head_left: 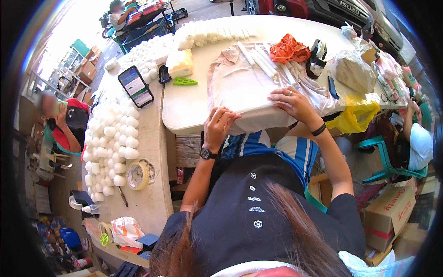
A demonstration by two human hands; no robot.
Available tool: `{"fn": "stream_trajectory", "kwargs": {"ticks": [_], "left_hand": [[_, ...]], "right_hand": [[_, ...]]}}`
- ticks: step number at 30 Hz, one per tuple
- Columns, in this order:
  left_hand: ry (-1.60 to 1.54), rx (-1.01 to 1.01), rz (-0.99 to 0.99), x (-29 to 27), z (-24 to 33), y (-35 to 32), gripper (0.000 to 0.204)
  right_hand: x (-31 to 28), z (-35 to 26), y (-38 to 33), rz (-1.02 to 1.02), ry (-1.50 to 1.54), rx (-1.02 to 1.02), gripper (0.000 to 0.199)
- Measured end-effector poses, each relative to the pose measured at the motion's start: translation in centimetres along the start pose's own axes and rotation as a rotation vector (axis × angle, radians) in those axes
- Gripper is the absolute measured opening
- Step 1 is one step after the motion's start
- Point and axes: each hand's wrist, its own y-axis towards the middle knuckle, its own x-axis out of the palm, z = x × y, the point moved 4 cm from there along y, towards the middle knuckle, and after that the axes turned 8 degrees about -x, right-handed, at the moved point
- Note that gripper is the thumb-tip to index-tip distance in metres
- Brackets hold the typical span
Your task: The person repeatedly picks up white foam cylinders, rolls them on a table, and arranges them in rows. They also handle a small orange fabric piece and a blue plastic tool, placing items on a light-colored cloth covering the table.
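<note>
Showing two bare hands on a pale folded cloth (240, 87) at the near edge of a white round-cornered bench (184, 108). Left hand (218, 125) curls shut on the cloth's hem at 6 o'clock, fingertips hidden beneath; right hand (295, 104) presses flat, its grip spread, at 3 o'clock. White tapered candles (260, 60) and crumpled orange fabric (289, 48) lie at 12 o'clock. Blurred white cups (113, 143) crowd a second bench at 9 o'clock.
</note>
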Motion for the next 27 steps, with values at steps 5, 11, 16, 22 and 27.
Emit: {"fn": "stream_trajectory", "kwargs": {"ticks": [5,11,16,22,27], "left_hand": [[0.0,-0.017,0.015,-0.1,0.0,-0.5,0.023],[-0.006,-0.004,-0.03,-0.5,-0.2,0.3,0.027],[0.118,-0.119,-0.124,-0.9,0.0,0.8,0.026],[0.126,-0.226,-0.245,-0.3,-0.1,1.1,0.03],[0.049,-0.289,-0.27,-0.2,-0.3,1.0,0.029]], "right_hand": [[0.2,0.3,-0.5,-0.009,0.049,0.015,0.032],[0.1,0.4,-0.8,0.019,0.062,0.01,0.027],[-0.3,0.2,-0.5,-0.011,0.063,0.0,0.029],[-0.6,0.9,-0.8,-0.014,0.068,0.015,0.026],[-5.6,8.4,-4.4,0.817,0.022,0.623,0.028]]}}
